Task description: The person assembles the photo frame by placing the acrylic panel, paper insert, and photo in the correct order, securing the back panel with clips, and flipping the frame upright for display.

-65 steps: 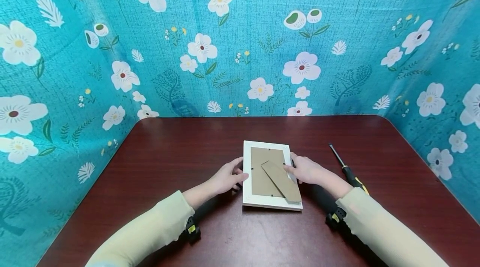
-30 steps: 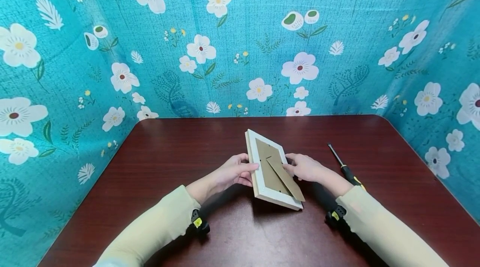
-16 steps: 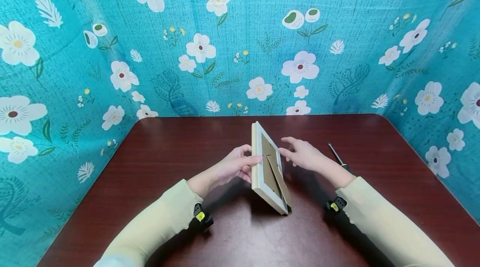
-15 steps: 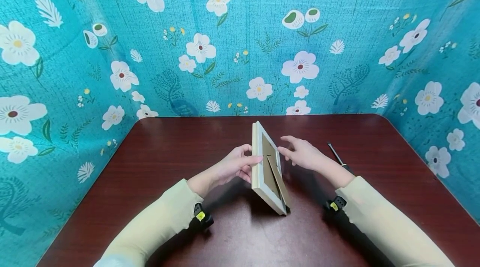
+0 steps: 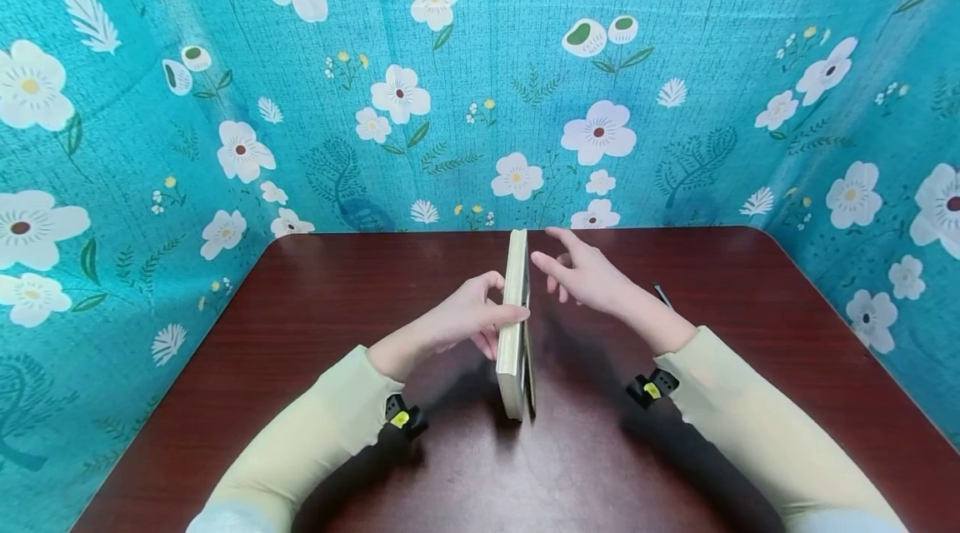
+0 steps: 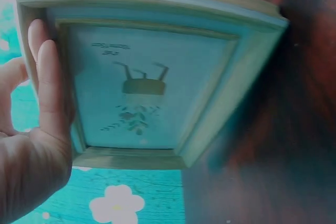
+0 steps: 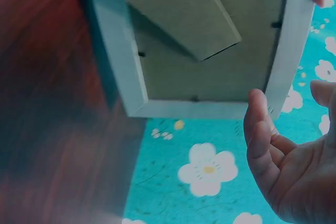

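Observation:
A picture frame stands on edge mid-table, its narrow side toward the head camera. My left hand grips that side, thumb on the edge and fingers against the front. In the left wrist view the frame's front shows a printed chair-like picture with small flowers. The right wrist view shows the brown backing board with its slanted easel leg and small dark tabs. My right hand is beside the back near the far end, fingers extended and holding nothing; whether a fingertip touches the frame I cannot tell.
Beyond my right forearm the metal shaft of a screwdriver shows; the arm hides its handle. The dark red table runs back to a blue flowered cloth. Each wrist wears a small black camera, such as the right one.
The frame has turned from lying back-up to standing on edge, raised by my left hand. My right hand has let go of its right side and moved farther away from me.

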`<state>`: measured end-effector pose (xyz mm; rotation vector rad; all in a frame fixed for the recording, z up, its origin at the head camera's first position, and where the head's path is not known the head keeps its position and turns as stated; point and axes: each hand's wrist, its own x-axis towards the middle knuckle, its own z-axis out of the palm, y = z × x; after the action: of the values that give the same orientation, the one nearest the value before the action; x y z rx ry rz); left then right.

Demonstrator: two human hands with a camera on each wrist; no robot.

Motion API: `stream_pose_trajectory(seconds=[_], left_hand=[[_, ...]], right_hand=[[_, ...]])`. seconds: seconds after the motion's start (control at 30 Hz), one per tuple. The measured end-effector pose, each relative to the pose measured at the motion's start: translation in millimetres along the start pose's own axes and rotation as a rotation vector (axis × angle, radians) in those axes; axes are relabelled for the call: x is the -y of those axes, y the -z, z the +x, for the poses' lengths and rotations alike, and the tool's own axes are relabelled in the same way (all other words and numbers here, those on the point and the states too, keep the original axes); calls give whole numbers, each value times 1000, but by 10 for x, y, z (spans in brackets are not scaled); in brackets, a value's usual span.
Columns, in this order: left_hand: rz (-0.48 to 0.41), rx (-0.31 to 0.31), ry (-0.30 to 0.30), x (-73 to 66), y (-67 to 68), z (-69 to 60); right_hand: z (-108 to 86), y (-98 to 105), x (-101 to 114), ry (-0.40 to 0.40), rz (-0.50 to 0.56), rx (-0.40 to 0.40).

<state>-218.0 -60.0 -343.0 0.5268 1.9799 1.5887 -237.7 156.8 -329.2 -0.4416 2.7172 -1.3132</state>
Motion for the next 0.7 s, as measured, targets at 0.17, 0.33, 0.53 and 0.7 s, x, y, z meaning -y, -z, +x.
stream_pose_trajectory(seconds=[0.17, 0.33, 0.53, 0.7], left_hand=[[85, 16, 19, -84, -6, 1], [166, 31, 26, -185, -56, -18], [260, 42, 20, -258, -86, -44], [318, 47, 27, -299, -107, -51]], right_hand=[[66, -15, 183, -16, 29, 6], [116, -14, 261, -52, 4, 0], [113, -26, 294, -60, -48, -26], [125, -42, 276, -60, -37, -60]])
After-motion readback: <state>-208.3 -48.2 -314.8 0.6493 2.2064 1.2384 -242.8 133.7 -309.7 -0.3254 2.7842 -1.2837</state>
